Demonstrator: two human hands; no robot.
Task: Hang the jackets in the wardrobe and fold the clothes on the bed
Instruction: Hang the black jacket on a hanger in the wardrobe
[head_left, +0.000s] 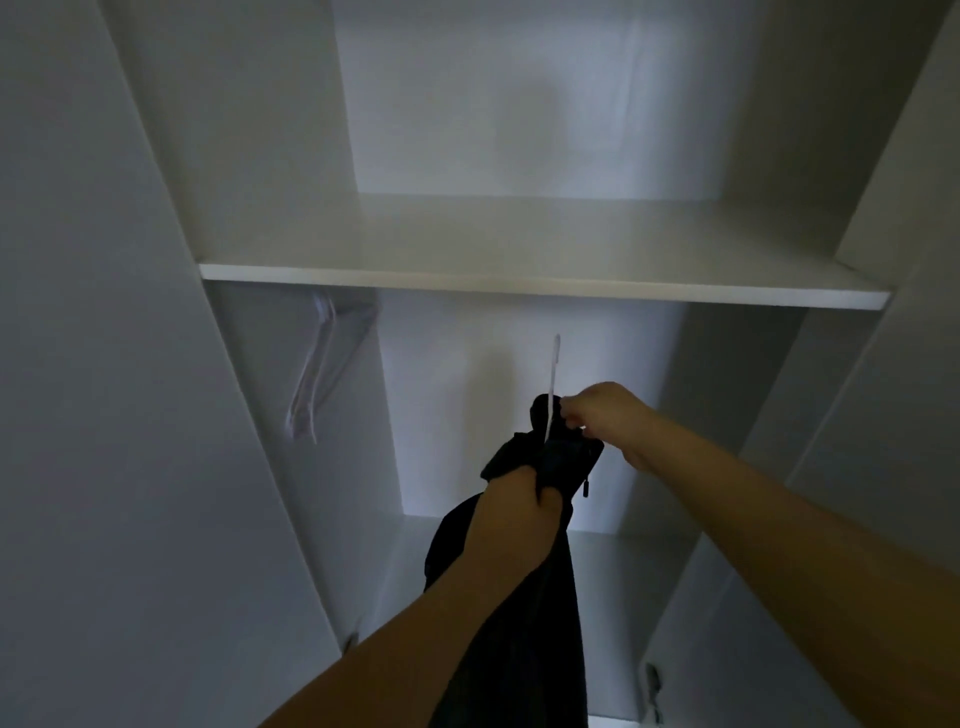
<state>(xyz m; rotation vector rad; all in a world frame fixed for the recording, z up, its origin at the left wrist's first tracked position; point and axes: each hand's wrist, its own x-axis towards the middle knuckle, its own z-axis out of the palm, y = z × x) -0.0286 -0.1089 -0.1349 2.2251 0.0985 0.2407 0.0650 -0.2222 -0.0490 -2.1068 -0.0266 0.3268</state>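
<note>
Both hands clamp: left hand (511, 501) bunches the dark jacket (524, 597), right hand (602, 415) pinches its collar beside the upright hanger (552, 384), just under the wardrobe shelf's front edge (519, 286)

I am looking into a dim, greyish scene. Soft light is falling on the wardrobe's back panel (519, 104) at twelve o'clock and on the shelf (519, 280) edge, while the sides at nine and three o'clock are sinking into shadow. The jacket (524, 597) is showing as a near-black shape without detail. The hangers (317, 374) at ten o'clock are looking blurred. Straight edges are leaning outward toward the corners.
</note>
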